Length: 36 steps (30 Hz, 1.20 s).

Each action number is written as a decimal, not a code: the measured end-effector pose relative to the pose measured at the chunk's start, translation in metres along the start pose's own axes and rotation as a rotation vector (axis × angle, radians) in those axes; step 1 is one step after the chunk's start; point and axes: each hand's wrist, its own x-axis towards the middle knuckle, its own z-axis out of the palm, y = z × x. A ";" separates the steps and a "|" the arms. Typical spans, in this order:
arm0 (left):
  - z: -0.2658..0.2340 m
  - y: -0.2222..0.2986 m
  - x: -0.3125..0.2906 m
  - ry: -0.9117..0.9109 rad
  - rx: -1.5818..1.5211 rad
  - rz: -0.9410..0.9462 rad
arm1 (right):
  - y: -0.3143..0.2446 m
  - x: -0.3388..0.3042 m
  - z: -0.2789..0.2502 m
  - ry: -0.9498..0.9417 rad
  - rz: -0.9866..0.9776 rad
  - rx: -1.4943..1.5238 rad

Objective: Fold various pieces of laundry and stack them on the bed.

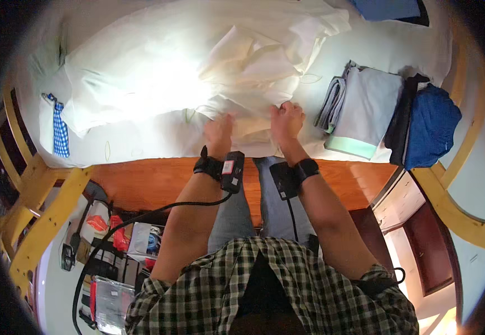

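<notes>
A large, creased white cloth [248,58] lies spread over the white bed sheet [125,151], with raised folds in its middle. My left hand [218,134] is at the cloth's near edge, its fingers curled in on the fabric and slightly blurred. A short way to its right, my right hand [287,121] pinches the near right part of the same cloth, knuckles up. The fingertips of both hands are partly hidden. Each wrist wears a black strap with a small black box.
On the right lie folded grey clothes [368,97], a dark blue bundle [432,125] and a black garment between them. A blue checked strip of cloth [60,131] rests at the left. Wooden rails [52,223] flank the bed. A black cable [136,220] runs from my left wrist.
</notes>
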 end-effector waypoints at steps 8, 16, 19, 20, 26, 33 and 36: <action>-0.011 -0.001 -0.035 -0.211 -0.669 -0.237 | 0.039 0.002 -0.004 -0.484 0.584 0.753; -0.064 -0.021 -0.009 -0.289 0.738 -0.082 | 0.017 -0.020 -0.012 -0.775 0.553 0.699; -0.015 0.067 -0.020 0.296 0.812 0.207 | 0.086 -0.013 0.005 -0.699 0.471 0.516; -0.023 0.077 -0.015 0.320 0.821 0.295 | 0.066 -0.013 0.000 -0.719 0.462 0.529; 0.011 0.126 0.019 0.352 0.758 0.967 | 0.017 0.020 -0.037 -0.336 0.366 0.622; 0.004 0.134 0.045 0.108 0.775 0.626 | -0.019 0.083 -0.054 -0.568 0.667 1.194; -0.008 0.134 0.019 0.045 0.615 0.742 | -0.024 0.086 -0.045 -0.700 0.764 1.394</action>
